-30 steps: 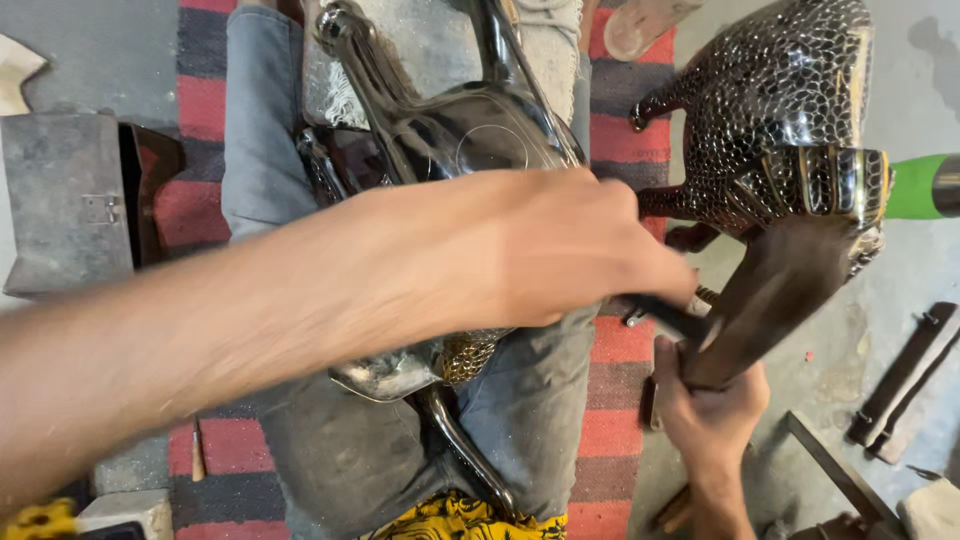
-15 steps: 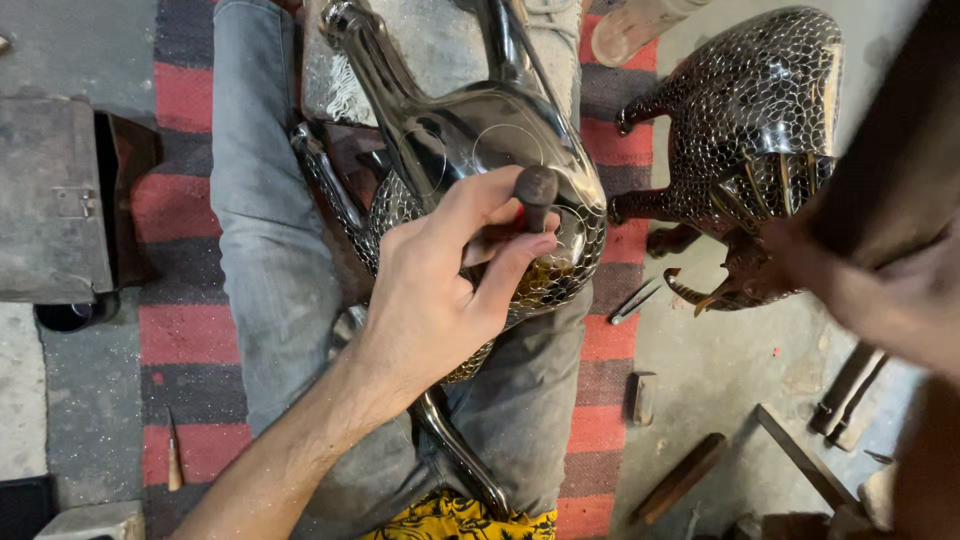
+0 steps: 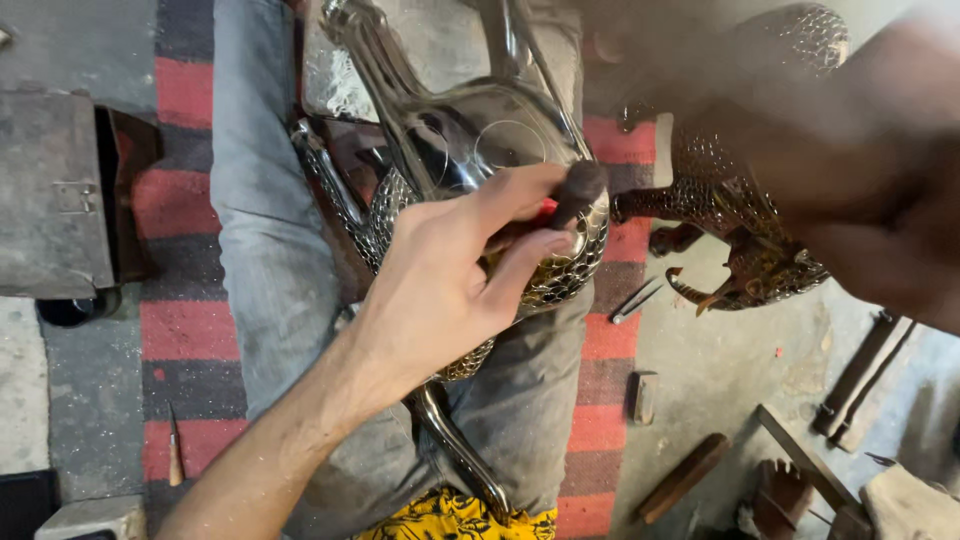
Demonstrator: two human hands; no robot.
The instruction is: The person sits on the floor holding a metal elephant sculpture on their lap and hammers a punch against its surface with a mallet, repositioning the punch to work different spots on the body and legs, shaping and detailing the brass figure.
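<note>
A metal figure point(image 3: 470, 170) is laid across the lap point(image 3: 270, 300), with the left hand point(image 3: 440, 290) set on it. A second figure point(image 3: 740, 230) is stood on the floor point(image 3: 720, 370) to its right, and a box point(image 3: 50, 190) is placed at the far left.

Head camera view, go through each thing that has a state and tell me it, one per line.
left hand: shut on punch tool
punch tool: tip against the metal figure
metal figure: lying across the lap
right hand: raised, blurred, grip unclear
scaled animal figure: on the floor
</note>
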